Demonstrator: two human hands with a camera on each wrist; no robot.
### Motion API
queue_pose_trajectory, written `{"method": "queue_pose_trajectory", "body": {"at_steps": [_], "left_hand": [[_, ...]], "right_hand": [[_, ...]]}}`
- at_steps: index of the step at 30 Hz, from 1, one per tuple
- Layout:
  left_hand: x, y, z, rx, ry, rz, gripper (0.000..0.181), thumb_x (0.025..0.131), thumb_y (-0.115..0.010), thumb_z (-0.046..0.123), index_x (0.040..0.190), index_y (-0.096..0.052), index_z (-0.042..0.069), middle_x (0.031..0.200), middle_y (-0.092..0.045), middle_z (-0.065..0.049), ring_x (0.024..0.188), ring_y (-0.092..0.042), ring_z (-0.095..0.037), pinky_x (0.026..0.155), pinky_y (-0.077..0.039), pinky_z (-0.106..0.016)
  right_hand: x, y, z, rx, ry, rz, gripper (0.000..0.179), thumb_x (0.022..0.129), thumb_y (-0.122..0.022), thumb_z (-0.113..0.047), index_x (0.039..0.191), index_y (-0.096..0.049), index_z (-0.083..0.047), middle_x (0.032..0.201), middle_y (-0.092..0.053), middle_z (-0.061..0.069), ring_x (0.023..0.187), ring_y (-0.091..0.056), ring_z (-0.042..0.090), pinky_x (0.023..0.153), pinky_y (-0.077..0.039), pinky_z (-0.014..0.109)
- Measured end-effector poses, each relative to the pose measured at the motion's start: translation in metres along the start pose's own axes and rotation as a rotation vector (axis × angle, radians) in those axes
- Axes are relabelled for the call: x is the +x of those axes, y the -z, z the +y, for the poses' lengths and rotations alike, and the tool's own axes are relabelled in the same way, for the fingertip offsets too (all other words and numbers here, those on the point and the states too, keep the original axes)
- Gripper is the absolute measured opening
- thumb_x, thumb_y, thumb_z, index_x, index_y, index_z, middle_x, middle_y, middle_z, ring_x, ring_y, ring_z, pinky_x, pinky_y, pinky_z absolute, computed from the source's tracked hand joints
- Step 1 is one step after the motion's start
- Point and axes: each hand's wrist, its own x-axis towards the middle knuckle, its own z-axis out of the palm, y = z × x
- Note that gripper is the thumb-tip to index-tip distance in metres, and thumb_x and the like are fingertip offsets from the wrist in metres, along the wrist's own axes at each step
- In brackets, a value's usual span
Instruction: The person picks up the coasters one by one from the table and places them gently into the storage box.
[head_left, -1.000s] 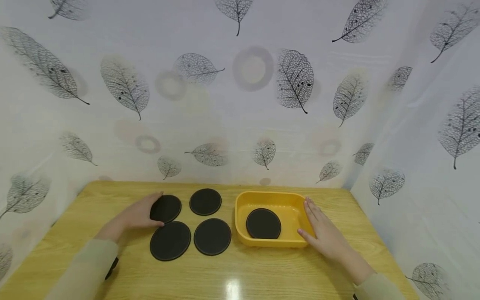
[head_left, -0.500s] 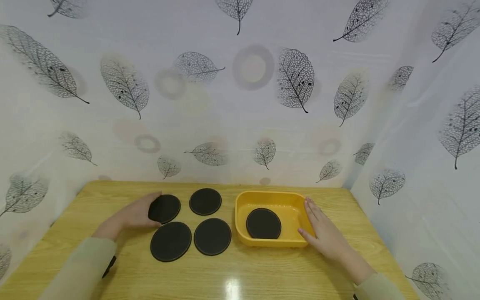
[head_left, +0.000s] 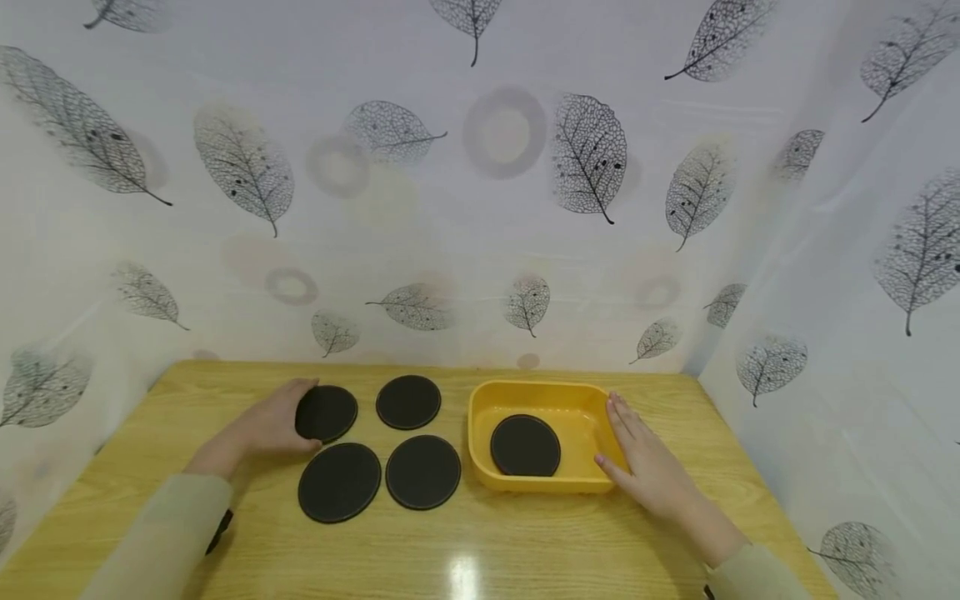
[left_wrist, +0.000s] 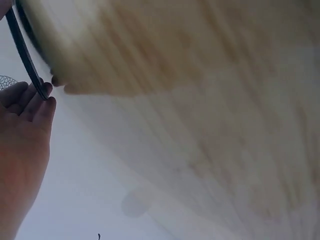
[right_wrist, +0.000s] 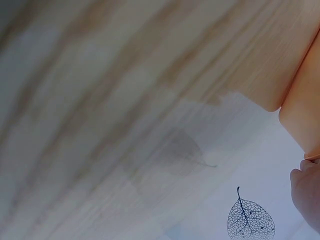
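Note:
My left hand (head_left: pixel 279 423) holds a round black coaster (head_left: pixel 327 414) by its left side, fingers at the far edge and thumb at the near edge. In the left wrist view, the fingertips (left_wrist: pixel 46 102) meet the thin dark rim of this coaster (left_wrist: pixel 25 55). My right hand (head_left: pixel 651 467) rests with straight fingers along the right end of a yellow plastic box (head_left: pixel 545 485), its thumb over the near right corner. Another black coaster (head_left: pixel 525 446) lies inside the box, toward its left. In the right wrist view, part of the hand (right_wrist: pixel 307 192) shows at the box edge (right_wrist: pixel 300 125).
Three more black coasters lie on the wooden table (head_left: pixel 360 567): a front left one (head_left: pixel 340 482), a front right one (head_left: pixel 423 472) and a back one (head_left: pixel 408 402). Behind and to the right hangs a white leaf-patterned curtain (head_left: pixel 420 250).
My left hand has drawn its coaster slightly to the left, away from the front left coaster it overlapped. My right hand and the box stay in place.

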Motion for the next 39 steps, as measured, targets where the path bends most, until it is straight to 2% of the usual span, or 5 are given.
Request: {"method": "queue_pose_trajectory", "body": {"at_steps": [5,13,21,31,39], "left_hand": [[0.005,0.006,0.007,-0.016,-0.013,0.035,0.112,0.07,-0.094,0.038,0.152,-0.039,-0.017,0.149,-0.049,-0.041,0.135,-0.052,-0.059,0.111,-0.047,-0.07],[0.038,0.011,0.047,-0.001,-0.085,0.052,0.11,0.073,-0.091,0.039,0.156,-0.039,-0.012,0.157,-0.046,-0.036,0.142,-0.048,-0.056,0.116,-0.044,-0.068],[0.082,0.001,0.109,-0.099,-0.211,0.016,0.11,0.075,-0.091,0.034,0.159,-0.035,-0.011,0.158,-0.046,-0.031,0.142,-0.052,-0.047,0.117,-0.048,-0.06],[0.118,-0.026,0.192,-0.134,-0.311,-0.085,0.11,0.079,-0.089,0.038,0.164,-0.033,-0.001,0.167,-0.041,-0.02,0.149,-0.048,-0.036,0.124,-0.044,-0.051],[0.129,-0.06,0.236,-0.091,-0.367,-0.173,0.109,0.079,-0.085,0.045,0.167,-0.032,0.008,0.169,-0.041,-0.011,0.147,-0.051,-0.029,0.122,-0.047,-0.045]], "right_hand": [[0.002,0.0,-0.001,-0.004,0.001,-0.002,0.085,0.104,-0.064,-0.036,0.164,-0.025,0.009,0.175,-0.019,0.026,0.158,-0.029,0.05,0.125,-0.033,0.063],[0.0,-0.001,-0.001,0.014,0.01,0.007,0.085,0.105,-0.063,-0.038,0.164,-0.025,0.01,0.175,-0.018,0.026,0.158,-0.028,0.05,0.132,-0.003,0.025],[0.0,0.0,-0.001,0.013,0.009,0.007,0.084,0.104,-0.064,-0.037,0.164,-0.026,0.009,0.175,-0.018,0.024,0.157,-0.029,0.05,0.127,-0.031,0.06],[-0.001,-0.002,0.001,0.015,0.023,0.031,0.084,0.104,-0.063,-0.038,0.164,-0.026,0.009,0.175,-0.019,0.024,0.156,-0.031,0.051,0.131,-0.003,0.023],[0.0,-0.001,-0.001,0.013,0.013,0.026,0.085,0.104,-0.063,-0.039,0.164,-0.027,0.009,0.174,-0.021,0.026,0.155,-0.032,0.052,0.134,-0.018,0.044]]}}
